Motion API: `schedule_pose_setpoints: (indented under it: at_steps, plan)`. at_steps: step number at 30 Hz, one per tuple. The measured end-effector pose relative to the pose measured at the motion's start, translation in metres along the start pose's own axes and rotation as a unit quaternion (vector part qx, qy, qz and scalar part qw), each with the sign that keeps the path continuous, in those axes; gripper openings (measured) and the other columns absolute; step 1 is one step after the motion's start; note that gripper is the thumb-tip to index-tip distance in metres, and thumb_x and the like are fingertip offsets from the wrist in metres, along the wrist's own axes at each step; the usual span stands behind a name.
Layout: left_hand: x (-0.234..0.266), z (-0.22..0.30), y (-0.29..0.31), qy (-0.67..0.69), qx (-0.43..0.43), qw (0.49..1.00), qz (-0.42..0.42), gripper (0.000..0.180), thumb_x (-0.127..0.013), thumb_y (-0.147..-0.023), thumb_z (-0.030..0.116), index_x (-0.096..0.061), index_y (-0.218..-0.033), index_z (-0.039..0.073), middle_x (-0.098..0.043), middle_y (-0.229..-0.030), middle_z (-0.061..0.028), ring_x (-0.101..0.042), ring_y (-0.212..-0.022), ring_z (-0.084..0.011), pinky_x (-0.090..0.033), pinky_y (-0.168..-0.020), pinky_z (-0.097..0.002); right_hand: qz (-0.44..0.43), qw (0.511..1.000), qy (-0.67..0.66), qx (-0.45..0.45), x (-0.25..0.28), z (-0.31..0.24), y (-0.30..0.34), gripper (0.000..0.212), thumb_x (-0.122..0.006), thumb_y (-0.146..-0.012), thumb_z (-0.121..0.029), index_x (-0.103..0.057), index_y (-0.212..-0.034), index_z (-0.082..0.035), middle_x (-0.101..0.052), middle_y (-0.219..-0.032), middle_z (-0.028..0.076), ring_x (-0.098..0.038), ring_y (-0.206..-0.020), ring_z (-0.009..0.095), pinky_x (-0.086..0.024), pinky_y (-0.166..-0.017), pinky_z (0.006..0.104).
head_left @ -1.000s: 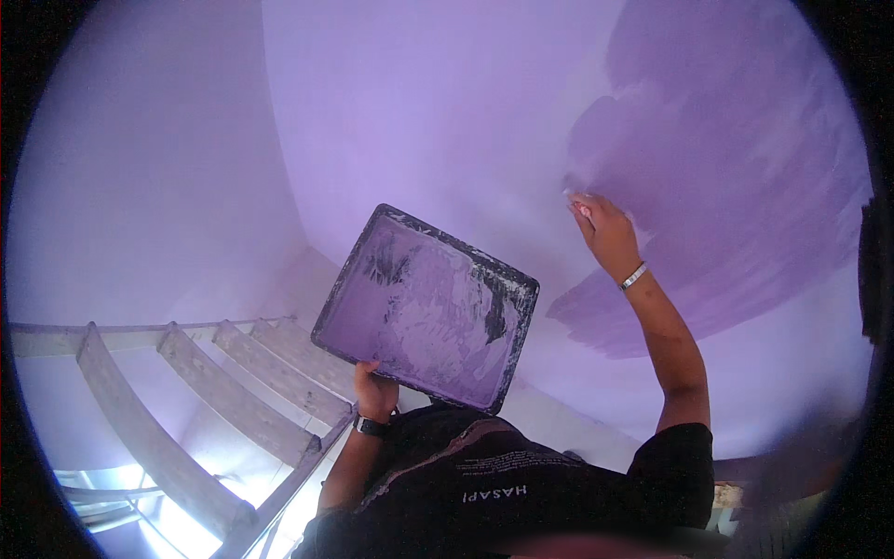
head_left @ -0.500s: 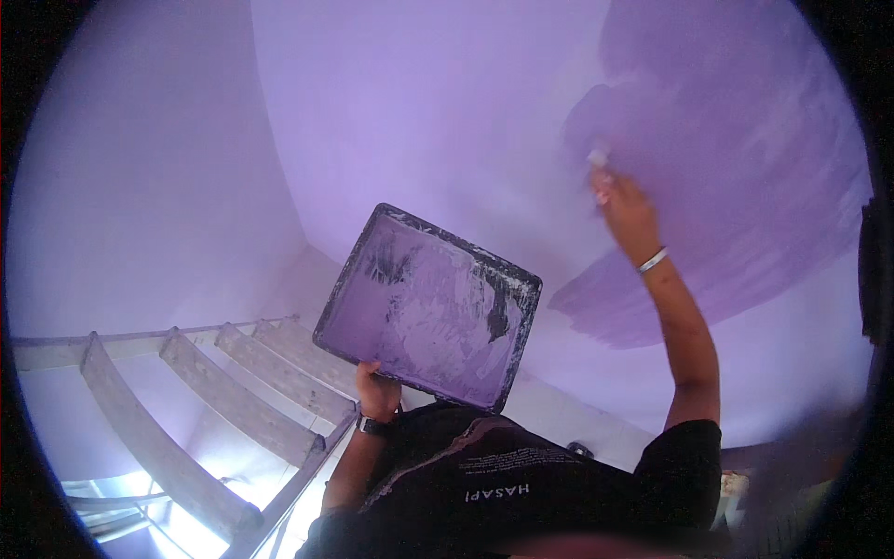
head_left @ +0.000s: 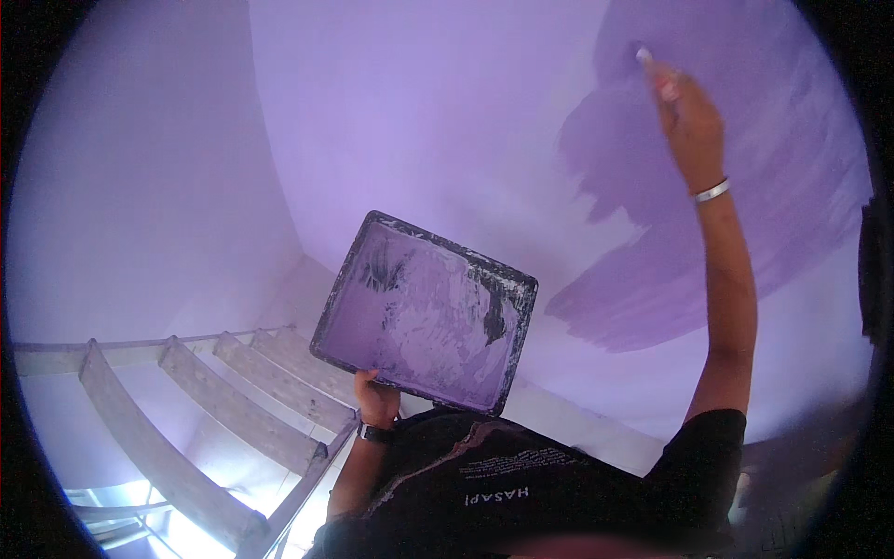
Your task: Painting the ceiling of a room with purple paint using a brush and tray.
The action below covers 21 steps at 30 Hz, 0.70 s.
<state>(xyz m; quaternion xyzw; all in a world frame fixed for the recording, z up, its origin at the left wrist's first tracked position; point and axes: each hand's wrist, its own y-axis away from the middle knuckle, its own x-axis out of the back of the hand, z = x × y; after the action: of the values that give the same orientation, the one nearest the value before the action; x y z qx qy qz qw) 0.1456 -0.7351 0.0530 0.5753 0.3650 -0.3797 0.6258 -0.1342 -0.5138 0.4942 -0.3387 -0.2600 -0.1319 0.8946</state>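
Note:
A black paint tray (head_left: 433,312), smeared with purple and whitish paint, is held in front of my chest. My left hand (head_left: 377,401) grips its near edge, thumb over the rim and fingers hidden beneath. Up at the right, my right hand (head_left: 691,116) is raised to the wall and closed round a paintbrush (head_left: 643,56); most of the brush is covered by the fingers and blurred. Its pale end meets the wall (head_left: 419,121) inside a darker purple painted patch (head_left: 726,233), which has ragged brushed edges on its left side.
At the lower left a ladder-like frame with broad pale slats (head_left: 196,396) runs beside my left arm, with bright light below it. Another wall (head_left: 140,186) meets the painted one at a corner. A dark object (head_left: 873,270) sits at the far right edge.
My right hand has swept up and to the right with the paintbrush. Dark purple now covers more of the wall where it passed. The tray and left hand have barely shifted.

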Motion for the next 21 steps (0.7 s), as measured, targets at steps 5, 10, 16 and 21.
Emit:
schedule_pose_setpoints:
  at_steps: [5, 10, 16, 21]
  plan:
    - [-0.012, 0.001, -0.004, -0.014, 0.009, 1.0, 0.013, 0.05, -0.053, -0.067, 0.016, -0.047, -0.115, 0.007, -0.051, -0.114, -0.0055, -0.046, -0.108, -0.0253, -0.033, -0.095, -0.0411, -0.234, 0.968, -0.085, -0.034, -0.063, -0.064, 0.096, 0.023, -0.05, -0.089, -0.022, -0.058, -0.103, -0.006, -0.062, -0.093, 0.012, -0.06, -0.088, 0.027, -0.048, -0.076, 0.0367]
    - [-0.015, 0.0, -0.007, -0.009, 0.012, 1.0, 0.006, 0.052, -0.053, -0.065, 0.017, -0.047, -0.116, 0.007, -0.052, -0.113, -0.0065, -0.046, -0.107, -0.0261, -0.034, -0.094, -0.0415, -0.172, 0.908, -0.309, -0.224, -0.061, -0.023, 0.078, 0.027, -0.047, -0.091, -0.027, -0.06, -0.098, -0.003, -0.063, -0.092, 0.014, -0.061, -0.082, 0.027, -0.047, -0.074, 0.0352]
    - [-0.008, -0.006, -0.003, -0.02, 0.006, 1.0, 0.015, 0.051, -0.053, -0.067, 0.02, -0.046, -0.116, 0.007, -0.053, -0.11, -0.0062, -0.049, -0.103, -0.0263, -0.04, -0.088, -0.0412, 0.062, 0.989, -0.074, -0.115, 0.01, 0.053, 0.008, 0.027, -0.048, -0.091, -0.027, -0.061, -0.099, -0.005, -0.064, -0.094, 0.011, -0.062, -0.082, 0.026, -0.048, -0.073, 0.0327]
    - [-0.004, -0.008, -0.002, -0.029, 0.009, 1.0, -0.005, 0.052, -0.053, -0.067, 0.021, -0.046, -0.117, 0.008, -0.053, -0.111, -0.0067, -0.049, -0.103, -0.0267, -0.04, -0.087, -0.0416, -0.108, 0.992, 0.068, 0.022, -0.028, 0.031, 0.081, 0.022, -0.049, -0.09, -0.023, -0.06, -0.103, -0.009, -0.063, -0.099, 0.01, -0.061, -0.088, 0.023, -0.05, -0.074, 0.0343]
